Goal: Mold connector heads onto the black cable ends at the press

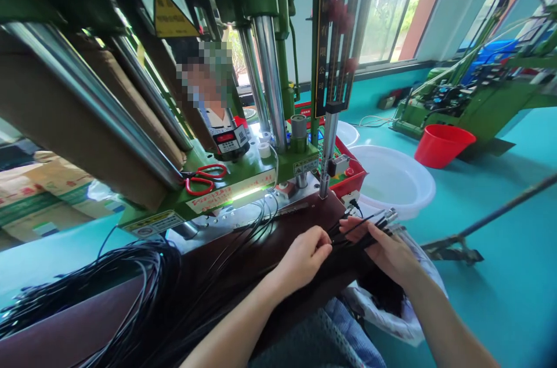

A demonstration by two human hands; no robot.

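At the right end of the dark brown worktop, my left hand is closed in a pinch on thin black cables. Just to its right, my right hand has its thumb and fingers around a few black cable ends, whose tips look silvery. The cables run between the two hands. More black cables trail from the green press's metal plate across the worktop. A large coiled bundle of black cables lies at the left.
Red-handled scissors rest on the green press ahead. A lined bin stands below my right hand. Beyond are a white basin, a red bucket and a slanting metal bar. Cardboard and sacks sit at left.
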